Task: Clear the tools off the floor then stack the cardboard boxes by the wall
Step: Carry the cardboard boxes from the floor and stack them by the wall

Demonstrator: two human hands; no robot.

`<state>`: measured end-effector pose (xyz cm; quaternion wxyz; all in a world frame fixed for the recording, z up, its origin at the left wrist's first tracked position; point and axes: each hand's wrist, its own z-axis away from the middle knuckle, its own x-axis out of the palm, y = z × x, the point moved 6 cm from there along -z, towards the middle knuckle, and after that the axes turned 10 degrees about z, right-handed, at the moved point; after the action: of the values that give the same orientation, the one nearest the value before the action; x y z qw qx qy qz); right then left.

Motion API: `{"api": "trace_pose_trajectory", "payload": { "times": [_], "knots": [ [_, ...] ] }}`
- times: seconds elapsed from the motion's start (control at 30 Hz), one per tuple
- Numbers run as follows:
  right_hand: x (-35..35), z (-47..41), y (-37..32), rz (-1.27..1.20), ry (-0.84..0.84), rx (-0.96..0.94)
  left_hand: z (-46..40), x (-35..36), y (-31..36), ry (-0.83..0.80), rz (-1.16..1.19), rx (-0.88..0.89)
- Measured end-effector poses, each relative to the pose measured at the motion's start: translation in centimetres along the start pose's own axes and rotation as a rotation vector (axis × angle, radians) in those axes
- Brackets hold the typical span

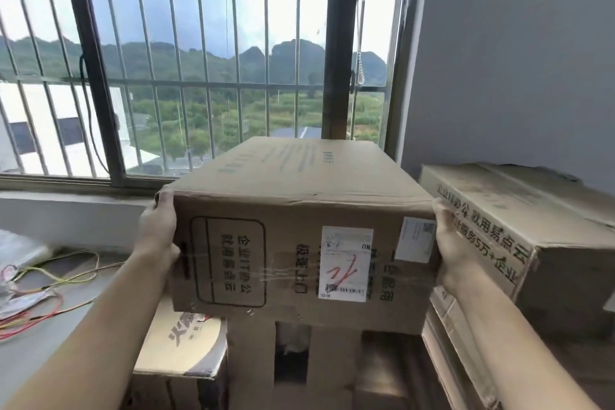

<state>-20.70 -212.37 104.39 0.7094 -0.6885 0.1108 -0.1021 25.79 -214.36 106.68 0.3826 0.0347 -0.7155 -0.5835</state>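
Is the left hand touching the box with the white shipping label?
Touching. The head view shows the left hand pressed flat against the left side of the labelled box, fingertips at its top corner, with no gap visible.

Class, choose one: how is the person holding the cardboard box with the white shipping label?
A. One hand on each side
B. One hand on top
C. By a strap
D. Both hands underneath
A: the left hand and right hand press opposite sides of the cardboard box.

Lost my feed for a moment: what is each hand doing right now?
Left hand: pressed flat against the left side of the cardboard box, carrying it.
Right hand: pressed flat against the box's right side, carrying it.
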Motion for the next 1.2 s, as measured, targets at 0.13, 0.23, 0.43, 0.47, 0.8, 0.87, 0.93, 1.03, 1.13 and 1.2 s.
{"api": "trace_pose_trajectory", "payload": {
  "times": [0.13, 0.23, 0.43, 0.47, 0.8, 0.87, 0.93, 1.03, 1.13, 1.2],
  "knots": [
    [1.5, -1.9, -1.5, 0.076, 0.044, -0.031, -2.8, 1.5, -1.2, 0.026, -0.024, -0.007],
    [1.9, -3.3, -1.6, 0.133, 0.04, -0.058, -3.8, 2.1, -1.5, 0.04, -0.038, 0.008],
    [2.8, -2.5, -1.9, 0.101, -0.031, -0.092, -4.1, 0.9, -1.4, -0.048, -0.079, -0.038],
    [2.7, -1.9, -2.3, 0.109, -0.04, -0.104, -3.8, 0.8, -1.2, -0.076, -0.09, -0.033],
    [-2.0, 6.7, -0.4, 0.39, 0.154, -0.448, 7.5, -3.3, -2.7, -0.15, -0.489, 0.392],
    [-2.0, 8.9, 1.6, 0.457, 0.149, -0.544, 10.4, -3.9, -3.9, -0.19, -0.526, 0.416],
    [-1.7, 10.6, 4.2, 0.494, 0.107, -0.602, 13.6, -4.2, -5.2, -0.252, -0.53, 0.418],
    [-1.1, 13.0, 8.7, 0.613, 0.015, -0.61, 18.0, -4.8, -7.9, -0.401, -0.472, 0.333],
    [-0.8, 15.5, 12.3, 0.669, -0.104, -0.537, 21.8, -5.9, -11.7, -0.543, -0.467, 0.188],
    [-1.1, 17.2, 15.1, 0.678, -0.17, -0.471, 23.5, -7.5, -14.3, -0.579, -0.481, 0.079]
  ]
}}
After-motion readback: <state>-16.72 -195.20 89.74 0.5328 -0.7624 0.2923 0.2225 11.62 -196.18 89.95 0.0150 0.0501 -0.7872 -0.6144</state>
